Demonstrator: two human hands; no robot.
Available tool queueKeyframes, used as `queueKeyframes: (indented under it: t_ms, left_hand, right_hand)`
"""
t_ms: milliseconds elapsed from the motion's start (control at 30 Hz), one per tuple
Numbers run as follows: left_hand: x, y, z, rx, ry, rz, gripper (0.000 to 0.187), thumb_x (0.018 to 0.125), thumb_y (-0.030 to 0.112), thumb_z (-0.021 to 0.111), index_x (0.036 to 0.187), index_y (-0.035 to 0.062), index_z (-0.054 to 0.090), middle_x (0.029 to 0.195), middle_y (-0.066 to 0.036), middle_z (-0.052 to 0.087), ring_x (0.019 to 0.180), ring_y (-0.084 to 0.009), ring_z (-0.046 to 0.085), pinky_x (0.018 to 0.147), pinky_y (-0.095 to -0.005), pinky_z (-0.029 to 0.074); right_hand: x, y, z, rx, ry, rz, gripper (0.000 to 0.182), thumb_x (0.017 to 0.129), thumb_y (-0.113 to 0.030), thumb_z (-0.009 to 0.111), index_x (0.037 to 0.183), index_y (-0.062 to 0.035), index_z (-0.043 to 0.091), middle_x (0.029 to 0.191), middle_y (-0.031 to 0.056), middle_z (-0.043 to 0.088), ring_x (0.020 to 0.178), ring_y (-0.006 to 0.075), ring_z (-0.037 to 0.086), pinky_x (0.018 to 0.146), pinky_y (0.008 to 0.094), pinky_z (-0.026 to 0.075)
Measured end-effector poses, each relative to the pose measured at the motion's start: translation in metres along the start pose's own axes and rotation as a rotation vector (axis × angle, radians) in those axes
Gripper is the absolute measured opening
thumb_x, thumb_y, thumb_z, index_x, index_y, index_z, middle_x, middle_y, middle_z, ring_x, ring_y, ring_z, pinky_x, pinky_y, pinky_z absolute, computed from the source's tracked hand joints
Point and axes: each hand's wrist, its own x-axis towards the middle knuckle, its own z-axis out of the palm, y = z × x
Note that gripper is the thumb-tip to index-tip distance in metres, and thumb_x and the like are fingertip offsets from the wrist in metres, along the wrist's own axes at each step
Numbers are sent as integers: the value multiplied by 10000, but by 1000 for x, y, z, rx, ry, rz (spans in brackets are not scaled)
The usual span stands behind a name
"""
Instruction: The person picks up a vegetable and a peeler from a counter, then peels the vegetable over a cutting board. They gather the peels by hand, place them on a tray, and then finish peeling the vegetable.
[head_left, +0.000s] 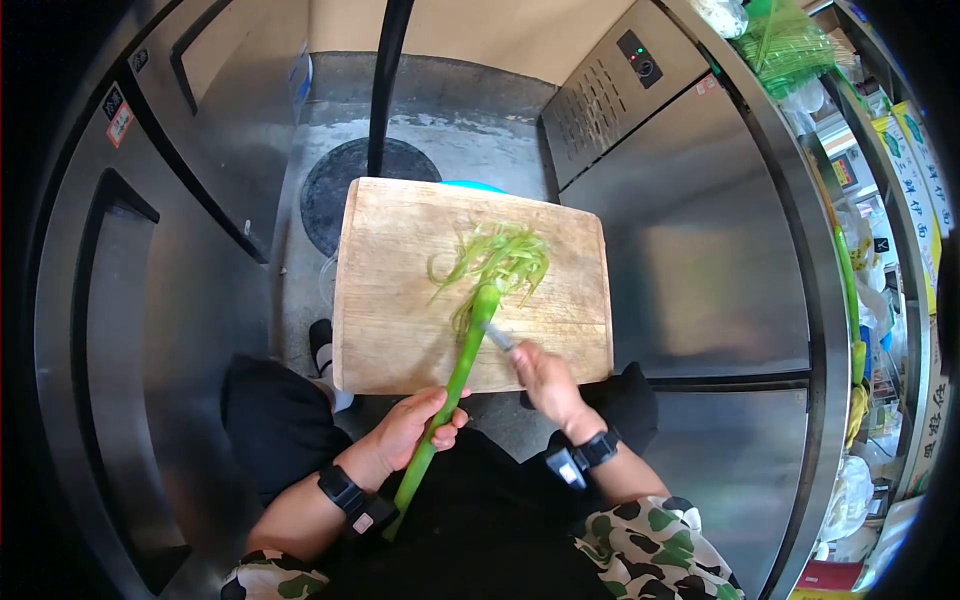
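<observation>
My left hand is closed around the lower part of a long green celtuce stem. The stem slants up over a wooden cutting board, its upper end resting by a heap of thin green peelings. My right hand is closed on a peeler, whose grey metal end lies against the stem's right side near the top. The handle is mostly hidden in my fingers, and motion blurs the tool somewhat.
Stainless steel cabinets stand close on the right, with more steel doors on the left. A black upright bar rises behind the board. A round dark cover lies on the floor. Packed shelves line the far right.
</observation>
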Motion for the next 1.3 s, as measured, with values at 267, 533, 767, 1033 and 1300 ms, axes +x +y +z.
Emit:
queueKeyframes:
  t_ms: [267,533,767,1033,1300]
  left_hand:
    - [0,1,-1,-8,-23,-28,354,985,283,436,1270,73,451,851,-40,505,603,-65,400,565,-211,348]
    - [-2,-5,-8,178,143,14,232,962,181,494,1162,68,468,911,-75,566,684,-103,512,612,-232,453]
    - [2,-7,-14,294,263,41,207,923,116,552,1098,68,454,947,-90,600,716,-124,552,636,-257,495]
    - [0,-2,-12,484,392,75,265,869,65,620,1065,87,443,914,-59,598,722,-124,565,639,-264,499]
    - [-2,-2,3,613,443,96,275,847,31,637,1034,98,448,859,-31,576,723,-115,564,626,-251,487]
  right_hand:
    - [35,9,11,-470,31,-173,279,952,-341,432,895,-102,565,709,171,618,663,364,609,593,471,491]
    - [54,40,-39,-356,265,157,340,966,-354,394,951,-60,566,799,246,627,776,434,602,700,521,462]
    - [31,-17,-1,-402,34,36,342,965,-362,388,919,-53,528,791,227,628,739,422,606,669,519,476]
    - [75,15,-45,-444,180,171,356,962,-367,394,950,-52,560,804,235,636,780,419,609,707,519,465]
    - [48,34,-14,-363,126,171,370,950,-371,395,955,-53,583,856,227,644,839,404,619,756,511,474]
